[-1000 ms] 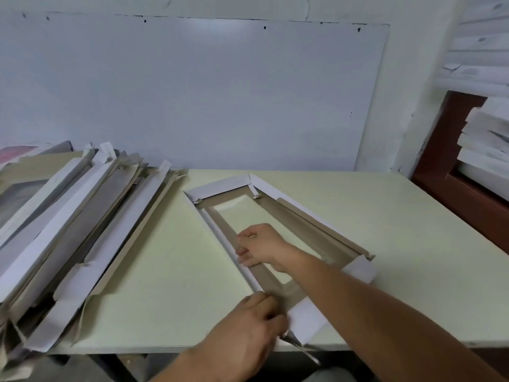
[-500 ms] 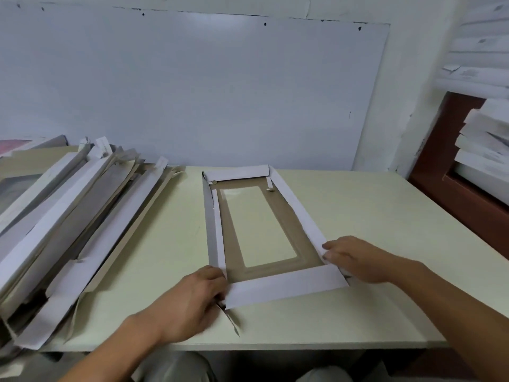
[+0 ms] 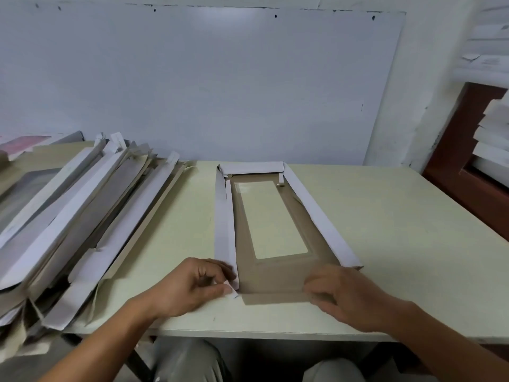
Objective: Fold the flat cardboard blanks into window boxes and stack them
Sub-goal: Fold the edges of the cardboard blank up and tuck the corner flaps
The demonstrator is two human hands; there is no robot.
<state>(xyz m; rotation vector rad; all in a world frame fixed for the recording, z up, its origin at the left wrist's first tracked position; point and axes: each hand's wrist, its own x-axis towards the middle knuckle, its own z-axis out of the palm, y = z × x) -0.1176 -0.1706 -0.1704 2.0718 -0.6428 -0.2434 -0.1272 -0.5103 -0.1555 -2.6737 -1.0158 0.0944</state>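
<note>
Left hand point(image 3: 192, 288) pinches a small white tab at the near left corner of the window box point(image 3: 275, 230), fingers curled tight. Right hand point(image 3: 347, 295) has slid in from the box's right edge to its near right corner, fingers bent over the brown near flap, which now stands folded up instead of lying flat and white. The box lies on the table point(image 3: 399, 244), its near end at the front edge. Left of the box, the blanks pile point(image 3: 82, 216) lies untouched.
</note>
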